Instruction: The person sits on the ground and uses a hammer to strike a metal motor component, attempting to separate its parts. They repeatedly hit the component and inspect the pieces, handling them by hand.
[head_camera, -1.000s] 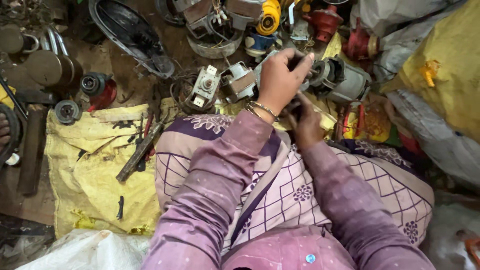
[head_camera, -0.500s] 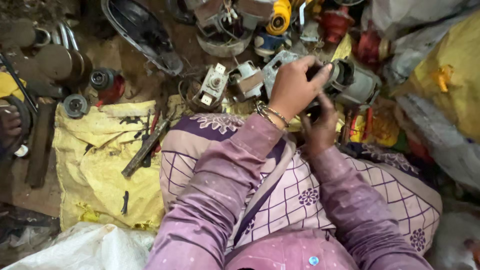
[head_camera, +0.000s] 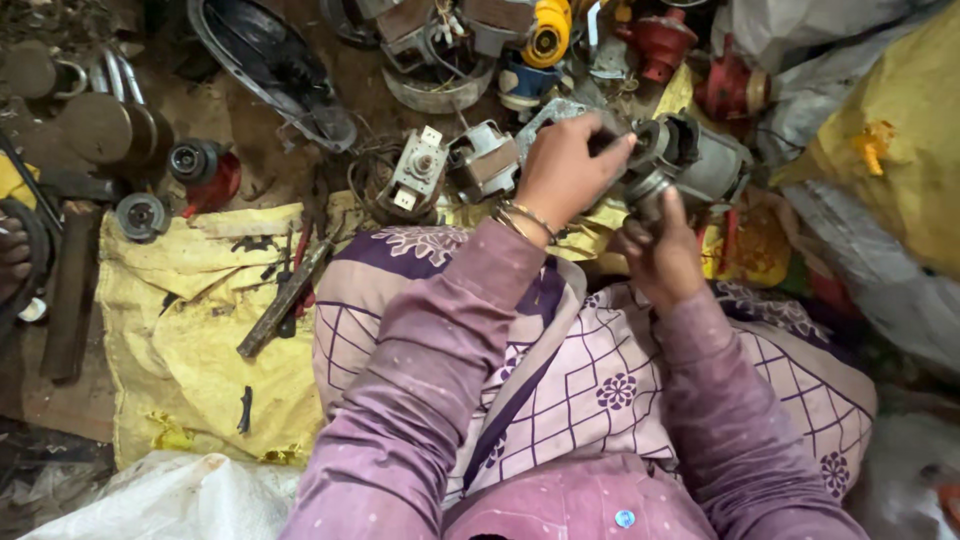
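the left hand is up in front of the person, with a thin bangle on its wrist. its fingers are curled and pressed on the top of a grey metal motor. the right hand is just under the motor, and its fingers are wrapped around the round end of the motor that sticks out. so both hands hold the same motor, one from above and one from below. the motor is held up in the air just past the person's knees, over the pile of old parts on the floor.

the person wears purple sleeves and has a purple and white cloth with flowers and squares over the lap.

just left of the left hand lie two more small motors, a white and grey one and a grey one, close beside each other. further up are a yellow part and a red part. a big black curved piece lies at the top left.

a yellow sack is spread on the floor to the left of the lap. a long rusty tool lies tilted on it, and a small black bit lies lower down. round metal discs and a small red and grey round part sit near the sack's top edge
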